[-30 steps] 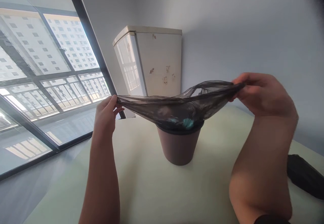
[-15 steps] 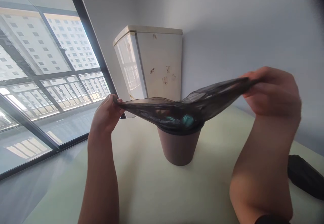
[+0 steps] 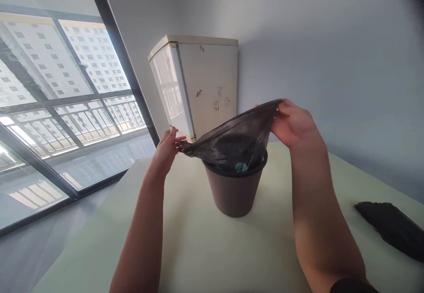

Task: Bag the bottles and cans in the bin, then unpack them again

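Stretched wide half a sec. ago, sheer black bag [image 3: 232, 142] now spans a shorter slant, both hands having come inward. Its lower part sits in the mouth of a brown bin [image 3: 233, 195], w/ a teal item [image 3: 241, 167] showing thru the film near the bin's dark edge; whether that item lies inside the bag or under it is hard to tell. L hand [image 3: 165, 152], the lower of the two, holds a bunched bit of film just off the bin's L side, thumb and fingers pinched w/ little gap. R hand [image 3: 296, 123], higher, has fingers closed on the bag's raised edge; some fingertips are hidden behind the film. For a good hold, best guess: keep tension light b/c the film looks thin, bring both hands level so the edge doesn't ride up on the R, and pull evenly so the bin doesn't tip or slide. Bin stands upright on pale counter [image 3: 205, 257], approx. mid-view; dark crumpled bundle [image 3: 392, 227] lies apart, far R. Beyond: worn white fridge [image 3: 212, 81] and, to the L, glass doors [image 3: 79, 63].
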The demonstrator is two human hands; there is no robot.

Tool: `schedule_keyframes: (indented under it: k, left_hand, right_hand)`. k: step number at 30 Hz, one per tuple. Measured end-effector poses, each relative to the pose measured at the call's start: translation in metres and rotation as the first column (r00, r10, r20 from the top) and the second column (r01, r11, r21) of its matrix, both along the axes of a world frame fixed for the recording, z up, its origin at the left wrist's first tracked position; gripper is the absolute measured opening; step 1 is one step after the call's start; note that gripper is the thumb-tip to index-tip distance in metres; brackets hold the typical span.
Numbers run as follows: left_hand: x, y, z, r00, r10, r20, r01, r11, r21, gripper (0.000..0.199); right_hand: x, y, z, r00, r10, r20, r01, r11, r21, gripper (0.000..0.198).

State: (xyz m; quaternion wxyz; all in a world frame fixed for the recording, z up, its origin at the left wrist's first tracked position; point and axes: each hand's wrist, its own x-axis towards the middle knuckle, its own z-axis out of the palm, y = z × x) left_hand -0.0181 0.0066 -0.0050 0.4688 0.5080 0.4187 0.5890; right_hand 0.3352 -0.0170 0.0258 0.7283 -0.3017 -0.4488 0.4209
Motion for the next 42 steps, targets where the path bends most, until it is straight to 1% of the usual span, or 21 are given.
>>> schedule_keyframes:
  k: [2, 5, 8, 11, 13, 15, 16, 17, 18, 19, 20, 21, 23, 24, 25, 28, 30, 32, 35, 38, 42]
  left_hand:
    - [-0.005, -0.003, -0.001, 0.978, -0.075, -0.194, 0.042, 0.985, -0.169, 0.069]
    - [-0.009, -0.010, 0.000, 0.861, -0.354, -0.365, 0.266, 0.925, -0.270, 0.073]
    - [-0.009, -0.013, 0.001, 0.753, -0.519, -0.405, 0.428, 0.854, -0.297, 0.062]
    - [-0.010, -0.010, 0.000, 0.725, -0.566, -0.392, 0.491, 0.824, -0.281, 0.050]
    - [-0.013, -0.008, -0.001, 0.677, -0.607, -0.416, 0.543, 0.794, -0.274, 0.043]
    - [-0.016, -0.007, 0.000, 0.621, -0.638, -0.456, 0.597, 0.762, -0.253, 0.036]
    - [-0.016, -0.007, 0.001, 0.624, -0.633, -0.459, 0.611, 0.761, -0.219, 0.031]
    - [-0.016, -0.008, 0.002, 0.654, -0.615, -0.441, 0.614, 0.772, -0.166, 0.026]
    - [-0.014, -0.009, 0.003, 0.704, -0.588, -0.398, 0.605, 0.790, -0.098, 0.024]
    - [-0.011, -0.010, 0.005, 0.762, -0.558, -0.330, 0.584, 0.812, -0.024, 0.025]
    - [-0.006, -0.012, 0.006, 0.812, -0.529, -0.246, 0.555, 0.830, 0.048, 0.026]
    - [0.000, -0.014, 0.007, 0.848, -0.509, -0.146, 0.525, 0.843, 0.114, 0.027]
    - [0.016, -0.017, 0.008, 0.865, -0.495, 0.083, 0.467, 0.855, 0.227, 0.026]
    - [0.024, -0.020, 0.008, 0.846, -0.490, 0.211, 0.431, 0.860, 0.272, 0.026]
    - [0.031, -0.022, 0.008, 0.812, -0.484, 0.325, 0.395, 0.867, 0.305, 0.026]
    - [0.047, -0.030, 0.008, 0.724, -0.481, 0.494, 0.353, 0.874, 0.334, 0.031]
    - [0.052, -0.036, 0.007, 0.701, -0.509, 0.499, 0.395, 0.860, 0.323, 0.035]
    - [0.054, -0.041, 0.008, 0.690, -0.550, 0.470, 0.450, 0.835, 0.317, 0.035]
    - [0.057, -0.046, 0.010, 0.691, -0.599, 0.405, 0.500, 0.801, 0.330, 0.020]
    - [0.062, -0.048, 0.012, 0.725, -0.580, 0.371, 0.499, 0.814, 0.299, 0.043]
    - [0.066, -0.043, 0.010, 0.735, -0.543, 0.405, 0.468, 0.839, 0.276, 0.038]
  right_hand:
    - [-0.006, 0.004, 0.000, 0.999, 0.031, -0.036, -0.030, 0.999, 0.030, 0.022]
    - [-0.014, 0.001, 0.005, 0.994, 0.081, -0.076, -0.076, 0.994, 0.073, 0.024]
    - [-0.013, -0.011, 0.009, 0.976, 0.219, -0.001, -0.217, 0.970, 0.113, 0.024]
    - [-0.003, -0.022, 0.005, 0.904, 0.372, 0.213, -0.411, 0.892, 0.189, 0.023]
    - [0.005, -0.024, -0.002, 0.794, 0.443, 0.416, -0.579, 0.758, 0.301, 0.019]
    - [0.012, -0.022, -0.009, 0.631, 0.456, 0.628, -0.759, 0.532, 0.376, 0.018]
    - [0.014, -0.020, -0.011, 0.566, 0.438, 0.699, -0.815, 0.424, 0.394, 0.020]
    - [0.015, -0.019, -0.013, 0.534, 0.415, 0.737, -0.841, 0.348, 0.414, 0.023]
    - [0.015, -0.018, -0.013, 0.556, 0.396, 0.731, -0.830, 0.315, 0.460, 0.026]
    - [0.014, -0.019, -0.012, 0.626, 0.383, 0.679, -0.779, 0.341, 0.526, 0.029]
    - [0.012, -0.020, -0.010, 0.723, 0.364, 0.588, -0.690, 0.425, 0.586, 0.032]
    - [0.010, -0.021, -0.008, 0.814, 0.330, 0.477, -0.578, 0.542, 0.611, 0.033]
    - [0.003, -0.025, -0.001, 0.930, 0.239, 0.281, -0.357, 0.771, 0.528, 0.034]
    - [-0.001, -0.027, 0.003, 0.951, 0.211, 0.224, -0.292, 0.846, 0.445, 0.033]
    - [-0.006, -0.029, 0.007, 0.958, 0.206, 0.198, -0.267, 0.892, 0.364, 0.029]
    - [-0.023, -0.034, 0.016, 0.942, 0.293, 0.165, -0.326, 0.917, 0.231, 0.017]
    - [-0.033, -0.036, 0.019, 0.927, 0.335, 0.170, -0.368, 0.902, 0.225, 0.027]
    - [-0.041, -0.037, 0.019, 0.934, 0.301, 0.194, -0.344, 0.904, 0.254, 0.035]
    - [-0.045, -0.035, 0.016, 0.943, 0.211, 0.259, -0.274, 0.932, 0.238, 0.036]
    - [-0.039, -0.028, 0.009, 0.919, 0.232, 0.319, -0.297, 0.940, 0.171, 0.032]
    - [-0.033, -0.021, 0.002, 0.918, 0.230, 0.323, -0.303, 0.933, 0.194, 0.015]
